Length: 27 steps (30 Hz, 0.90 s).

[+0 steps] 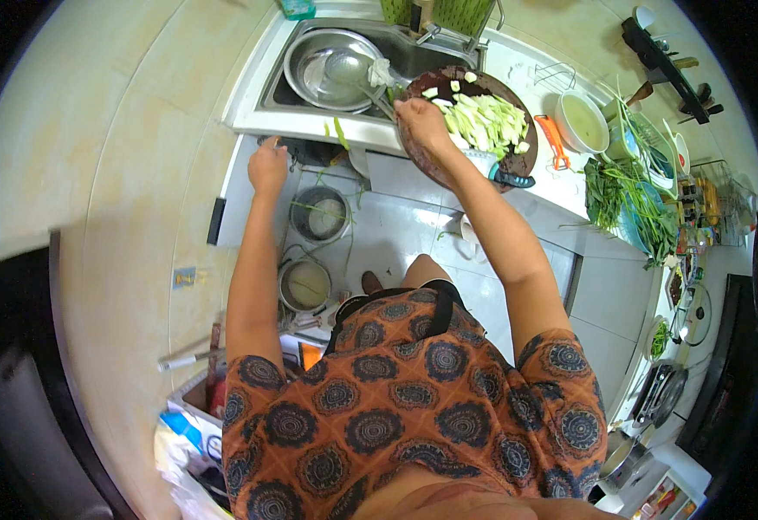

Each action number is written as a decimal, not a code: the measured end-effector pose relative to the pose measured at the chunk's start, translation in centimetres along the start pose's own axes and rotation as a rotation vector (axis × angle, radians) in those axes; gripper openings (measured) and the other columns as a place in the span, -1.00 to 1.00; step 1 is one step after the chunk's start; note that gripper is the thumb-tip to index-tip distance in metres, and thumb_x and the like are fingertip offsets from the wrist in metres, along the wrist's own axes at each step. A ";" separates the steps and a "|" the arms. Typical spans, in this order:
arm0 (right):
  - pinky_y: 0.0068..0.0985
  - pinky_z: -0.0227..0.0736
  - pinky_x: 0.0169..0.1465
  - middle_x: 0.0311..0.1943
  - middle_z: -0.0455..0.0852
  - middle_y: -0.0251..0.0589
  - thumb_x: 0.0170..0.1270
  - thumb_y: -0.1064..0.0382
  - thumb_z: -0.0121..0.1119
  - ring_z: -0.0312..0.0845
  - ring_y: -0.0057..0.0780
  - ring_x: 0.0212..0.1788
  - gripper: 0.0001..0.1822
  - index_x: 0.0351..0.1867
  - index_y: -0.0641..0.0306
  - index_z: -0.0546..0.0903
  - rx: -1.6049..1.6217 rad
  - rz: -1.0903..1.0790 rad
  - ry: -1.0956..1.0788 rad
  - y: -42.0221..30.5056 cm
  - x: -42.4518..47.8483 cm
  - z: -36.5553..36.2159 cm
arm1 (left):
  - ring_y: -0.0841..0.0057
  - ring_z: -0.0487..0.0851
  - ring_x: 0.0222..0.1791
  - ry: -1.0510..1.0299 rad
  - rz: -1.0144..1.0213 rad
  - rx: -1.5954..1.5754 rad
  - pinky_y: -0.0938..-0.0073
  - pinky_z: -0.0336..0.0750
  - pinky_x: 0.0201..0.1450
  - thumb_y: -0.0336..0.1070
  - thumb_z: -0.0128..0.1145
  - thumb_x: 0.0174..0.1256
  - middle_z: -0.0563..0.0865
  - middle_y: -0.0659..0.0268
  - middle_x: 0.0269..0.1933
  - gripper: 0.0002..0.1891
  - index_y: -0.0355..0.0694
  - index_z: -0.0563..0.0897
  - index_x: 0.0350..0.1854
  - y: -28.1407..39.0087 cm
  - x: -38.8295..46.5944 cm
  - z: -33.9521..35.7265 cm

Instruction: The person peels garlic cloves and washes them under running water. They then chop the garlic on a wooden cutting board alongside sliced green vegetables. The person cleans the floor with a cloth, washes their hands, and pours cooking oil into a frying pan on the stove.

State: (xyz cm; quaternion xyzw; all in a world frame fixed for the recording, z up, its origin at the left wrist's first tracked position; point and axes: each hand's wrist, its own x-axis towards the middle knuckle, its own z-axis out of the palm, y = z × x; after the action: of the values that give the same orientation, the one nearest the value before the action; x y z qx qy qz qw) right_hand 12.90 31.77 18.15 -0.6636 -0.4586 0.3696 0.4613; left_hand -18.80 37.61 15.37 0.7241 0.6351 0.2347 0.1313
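Note:
My right hand (423,122) is closed on the handle of a metal strainer ladle (346,68), whose round head lies over a stainless steel basin (307,78) in the sink. Beside that hand, a round dark cutting board (431,159) carries a pile of cut pale green vegetable pieces (486,123) and a knife with a black and teal handle (512,178). My left hand (268,169) is at the upper edge of the opened cabinet door below the sink's left end; its grip is partly hidden. Green peelings (340,133) lie on the counter edge.
An orange peeler (553,140) and a bowl of pale liquid (582,121) stand right of the board, with leafy greens (603,195) beyond. Pots (319,214) sit on the floor below. The open cabinet door (236,195) stands at left. A knife rack (665,71) hangs on the wall.

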 end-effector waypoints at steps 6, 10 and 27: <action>-0.14 0.51 -0.11 -0.24 0.73 -0.05 0.32 0.19 0.02 0.64 -0.02 -0.16 -0.79 -0.11 0.05 0.63 -0.646 -0.016 0.177 0.5 14.1 -1.8 | 0.58 0.64 -0.51 -0.171 -0.260 -0.733 0.61 0.46 -0.42 -0.36 0.23 0.16 0.69 0.28 -0.43 -0.80 -0.31 0.63 -0.19 5.3 9.4 3.6; -0.19 0.54 -0.09 -0.24 0.72 -0.03 0.32 0.11 0.08 0.65 -0.06 -0.15 -0.75 -0.11 0.16 0.62 -0.908 -0.047 0.104 5.0 23.2 -4.4 | 0.56 0.67 -0.35 -0.293 -0.306 -1.036 0.60 0.43 -0.27 -0.40 0.18 0.18 0.68 0.27 -0.28 -0.74 -0.37 0.60 -0.09 10.0 16.2 8.0; -0.31 0.61 -0.16 -0.30 0.77 -0.16 0.30 0.22 -0.01 0.73 -0.22 -0.23 -0.73 -0.32 0.18 0.75 -1.240 0.148 0.040 10.2 36.5 -3.2 | 0.38 0.70 -0.09 -0.503 -0.562 -1.319 0.44 0.56 0.00 -0.28 0.10 0.34 0.70 0.19 -0.14 -0.75 -0.31 0.56 -0.04 15.9 33.6 18.5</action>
State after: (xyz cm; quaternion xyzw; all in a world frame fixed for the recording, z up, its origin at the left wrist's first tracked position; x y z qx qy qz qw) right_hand 29.74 63.96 6.98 -0.8447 -0.5318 0.0533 -0.0282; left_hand 7.02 70.09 13.15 0.3384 0.4747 0.3514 0.7326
